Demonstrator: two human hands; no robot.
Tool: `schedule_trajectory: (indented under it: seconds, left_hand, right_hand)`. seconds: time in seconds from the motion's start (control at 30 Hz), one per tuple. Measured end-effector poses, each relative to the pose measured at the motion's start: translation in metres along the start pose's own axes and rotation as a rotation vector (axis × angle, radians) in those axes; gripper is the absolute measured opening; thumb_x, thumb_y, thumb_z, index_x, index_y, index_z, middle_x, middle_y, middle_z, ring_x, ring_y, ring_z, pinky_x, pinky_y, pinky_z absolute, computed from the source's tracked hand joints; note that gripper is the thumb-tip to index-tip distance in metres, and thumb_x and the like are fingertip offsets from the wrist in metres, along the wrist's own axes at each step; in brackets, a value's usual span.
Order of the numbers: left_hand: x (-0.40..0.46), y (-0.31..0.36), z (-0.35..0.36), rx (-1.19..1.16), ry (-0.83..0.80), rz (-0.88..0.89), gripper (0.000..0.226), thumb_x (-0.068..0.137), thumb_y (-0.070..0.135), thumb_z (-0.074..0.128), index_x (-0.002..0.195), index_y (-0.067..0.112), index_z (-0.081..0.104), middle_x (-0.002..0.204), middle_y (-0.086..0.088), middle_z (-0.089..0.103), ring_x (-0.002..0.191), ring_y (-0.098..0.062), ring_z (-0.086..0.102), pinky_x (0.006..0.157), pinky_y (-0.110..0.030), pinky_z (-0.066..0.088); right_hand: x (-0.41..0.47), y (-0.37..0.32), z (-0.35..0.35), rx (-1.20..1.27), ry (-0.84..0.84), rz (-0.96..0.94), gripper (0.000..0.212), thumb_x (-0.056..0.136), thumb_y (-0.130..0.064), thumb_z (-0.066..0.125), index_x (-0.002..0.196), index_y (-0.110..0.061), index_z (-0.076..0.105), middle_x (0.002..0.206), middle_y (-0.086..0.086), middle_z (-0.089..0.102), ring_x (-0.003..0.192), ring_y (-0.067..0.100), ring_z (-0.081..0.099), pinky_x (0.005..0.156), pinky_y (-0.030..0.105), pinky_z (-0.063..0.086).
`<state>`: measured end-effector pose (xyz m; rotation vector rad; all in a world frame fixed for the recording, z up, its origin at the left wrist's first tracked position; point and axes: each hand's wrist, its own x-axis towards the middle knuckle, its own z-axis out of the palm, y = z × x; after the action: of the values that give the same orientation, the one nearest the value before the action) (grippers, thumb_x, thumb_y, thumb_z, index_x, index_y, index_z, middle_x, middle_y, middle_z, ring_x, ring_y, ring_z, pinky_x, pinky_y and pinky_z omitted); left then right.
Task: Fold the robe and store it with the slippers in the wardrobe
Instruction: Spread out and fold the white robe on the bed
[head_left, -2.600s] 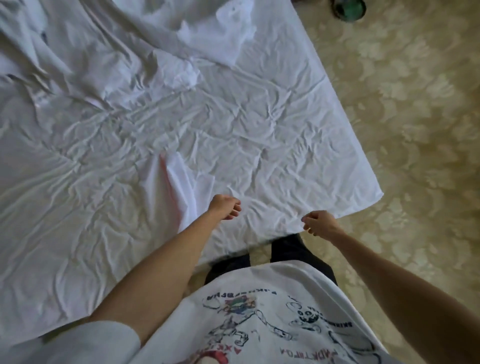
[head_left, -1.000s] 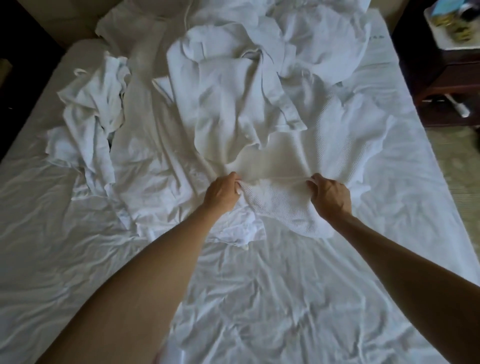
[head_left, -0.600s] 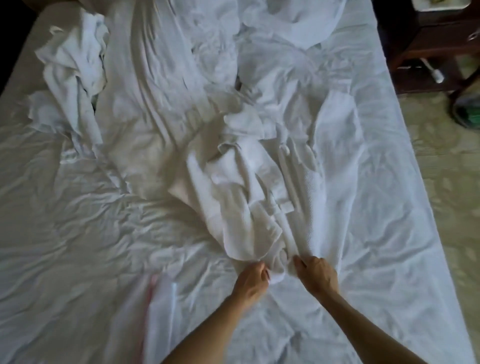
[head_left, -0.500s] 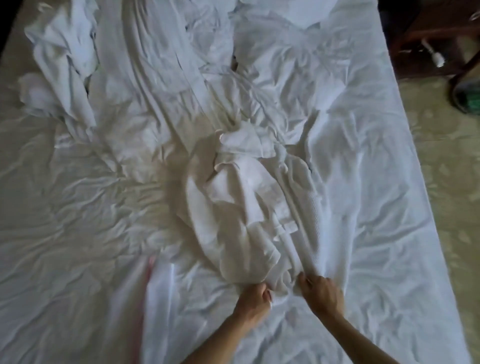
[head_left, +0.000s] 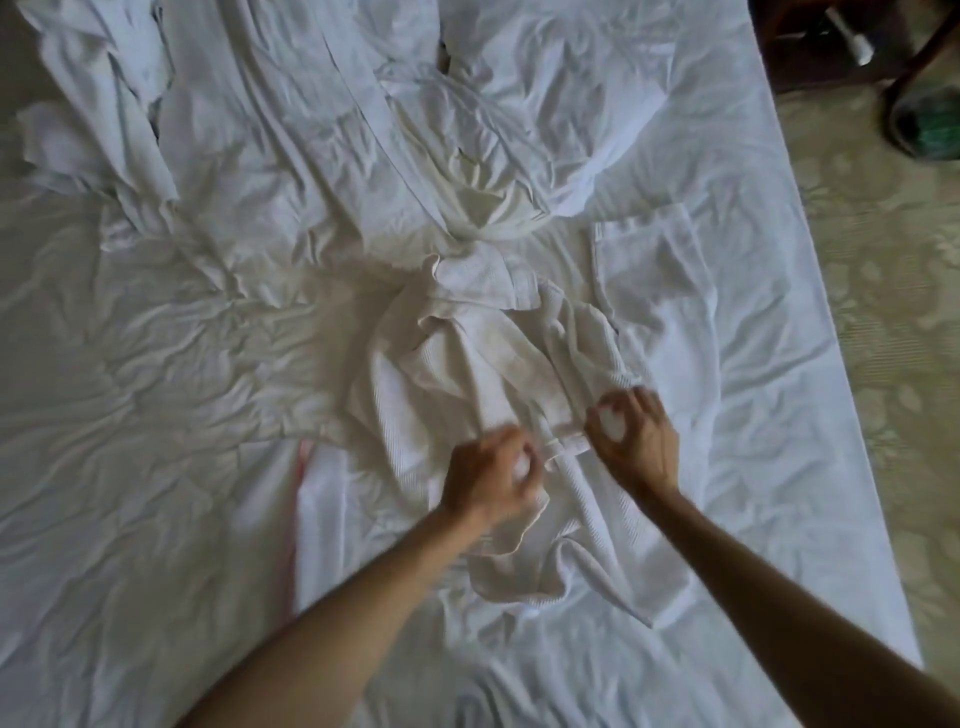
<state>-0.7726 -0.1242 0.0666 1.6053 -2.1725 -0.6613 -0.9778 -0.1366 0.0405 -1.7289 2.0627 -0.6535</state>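
A white waffle-weave robe lies crumpled in the middle of the bed, one flat panel with a pocket spread to the right. My left hand grips a bunched fold of the robe near its lower part. My right hand pinches the robe's cloth just to the right of it, fingers curled. A narrow strip of the robe runs between the two hands. No slippers and no wardrobe are in view.
The bed's wrinkled white sheet fills most of the view. More white linen is heaped at the far left. Patterned carpet runs along the right, with dark wooden furniture and a green object at the top right.
Both hands have dragged the robe down the bed toward me, then shifted up onto it; part of the robe now lies below my hands. The hands are a little further apart.
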Motion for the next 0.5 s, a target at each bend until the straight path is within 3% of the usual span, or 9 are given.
schedule_trajectory:
  seconds: [0.03, 0.07, 0.17, 0.2, 0.23, 0.3, 0.37, 0.5]
  left_hand:
    - [0.027, -0.006, 0.001, 0.083, 0.098, 0.080, 0.007, 0.084, 0.024, 0.067, 0.089, 0.019, 0.064, 0.083, 0.003, 0.062, 0.076, -0.019, 0.060, 0.062, -0.033, 0.050]
    - [0.057, -0.013, 0.002, 0.185, 0.157, 0.096, 0.021, 0.084, 0.025, 0.068, 0.102, 0.015, 0.064, 0.097, -0.003, 0.064, 0.086, -0.023, 0.061, 0.070, -0.037, 0.053]
    - [0.136, -0.049, 0.005, 0.438, 0.117, -0.178, 0.080, 0.075, 0.036, 0.080, 0.141, 0.011, 0.045, 0.142, -0.014, 0.048, 0.126, -0.033, 0.050, 0.102, -0.046, 0.042]
    - [0.152, -0.061, 0.005, 0.467, 0.064, -0.292, 0.089, 0.075, 0.039, 0.080, 0.147, 0.012, 0.036, 0.149, -0.015, 0.042, 0.134, -0.034, 0.043, 0.108, -0.046, 0.036]
    - [0.163, -0.071, 0.005, 0.491, -0.005, -0.376, 0.088, 0.078, 0.039, 0.079, 0.149, 0.013, 0.033, 0.149, -0.015, 0.043, 0.136, -0.034, 0.041, 0.110, -0.046, 0.034]
    - [0.168, -0.085, 0.009, 0.560, -0.118, -0.396, 0.059, 0.089, 0.036, 0.071, 0.137, 0.013, 0.046, 0.136, -0.012, 0.057, 0.128, -0.032, 0.050, 0.104, -0.042, 0.036]
    - [0.159, -0.089, 0.012, 0.563, -0.126, -0.336, 0.029, 0.096, 0.030, 0.062, 0.119, 0.012, 0.060, 0.120, -0.011, 0.066, 0.115, -0.032, 0.061, 0.097, -0.039, 0.040]
    - [0.102, -0.076, 0.017, 0.315, -0.064, -0.263, 0.016, 0.096, 0.024, 0.057, 0.104, 0.011, 0.062, 0.107, -0.013, 0.068, 0.102, -0.036, 0.062, 0.086, -0.040, 0.042]
  right_hand:
    - [0.027, -0.004, 0.005, -0.046, 0.042, -0.088, 0.025, 0.085, -0.038, 0.064, 0.095, -0.015, 0.064, 0.094, 0.004, 0.061, 0.088, 0.025, 0.054, 0.067, 0.035, 0.046]
    - [0.053, -0.005, 0.011, -0.103, 0.043, -0.151, 0.031, 0.085, -0.038, 0.066, 0.105, -0.014, 0.064, 0.103, 0.007, 0.061, 0.094, 0.027, 0.054, 0.077, 0.039, 0.046]
    - [0.115, -0.006, 0.029, -0.275, -0.179, -0.209, 0.064, 0.085, -0.052, 0.063, 0.134, -0.012, 0.051, 0.128, 0.011, 0.058, 0.115, 0.031, 0.054, 0.099, 0.040, 0.039]
    - [0.128, -0.003, 0.037, -0.295, -0.267, -0.176, 0.069, 0.086, -0.055, 0.060, 0.138, -0.012, 0.046, 0.132, 0.012, 0.058, 0.118, 0.033, 0.055, 0.103, 0.043, 0.038]
    - [0.137, 0.002, 0.045, -0.288, -0.338, -0.121, 0.067, 0.088, -0.054, 0.059, 0.139, -0.011, 0.045, 0.132, 0.014, 0.059, 0.118, 0.035, 0.057, 0.102, 0.044, 0.040]
    - [0.144, 0.013, 0.061, -0.246, -0.413, 0.008, 0.050, 0.091, -0.043, 0.060, 0.126, -0.007, 0.056, 0.123, 0.018, 0.064, 0.110, 0.038, 0.062, 0.090, 0.044, 0.049]
    - [0.140, 0.023, 0.065, -0.241, -0.390, 0.072, 0.037, 0.093, -0.038, 0.059, 0.111, -0.005, 0.064, 0.107, 0.023, 0.068, 0.098, 0.040, 0.065, 0.077, 0.040, 0.049]
    - [0.078, 0.040, 0.047, -0.197, -0.299, 0.091, 0.040, 0.101, -0.042, 0.040, 0.090, -0.010, 0.061, 0.093, 0.026, 0.068, 0.085, 0.046, 0.064, 0.067, 0.041, 0.045]
